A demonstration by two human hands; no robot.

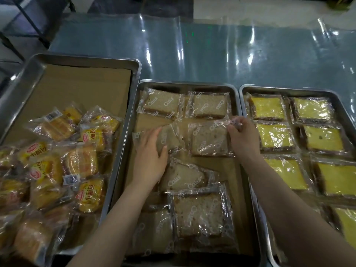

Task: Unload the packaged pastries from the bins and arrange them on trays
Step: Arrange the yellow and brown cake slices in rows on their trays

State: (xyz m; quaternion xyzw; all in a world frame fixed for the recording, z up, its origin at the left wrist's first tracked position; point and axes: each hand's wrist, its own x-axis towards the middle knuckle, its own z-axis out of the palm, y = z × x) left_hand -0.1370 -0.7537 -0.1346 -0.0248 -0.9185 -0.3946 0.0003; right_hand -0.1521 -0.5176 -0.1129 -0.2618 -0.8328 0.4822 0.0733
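Head view. We are observing three steel trays standing side by side on a film-covered table (212, 51). The left hand (150, 153) is lying on the left pack (170, 138) in the middle tray (185, 84), fingers straight and slightly spread, thumb at the pack's near edge, gripping nothing. The right hand (243, 137) is pinching the wrapper's far corner on the right pack (210, 141) between curled fingertips (240, 124). Both brown-cake packs are lying mid-tray, just beside each other, between the far packs (210, 106) and the near packs (198, 214), which are overlapping. We are noting bun packs (50, 170) piled loosely in the left tray (86, 58) and yellow cake packs (273, 135) lying in two columns in the right tray (289, 89).
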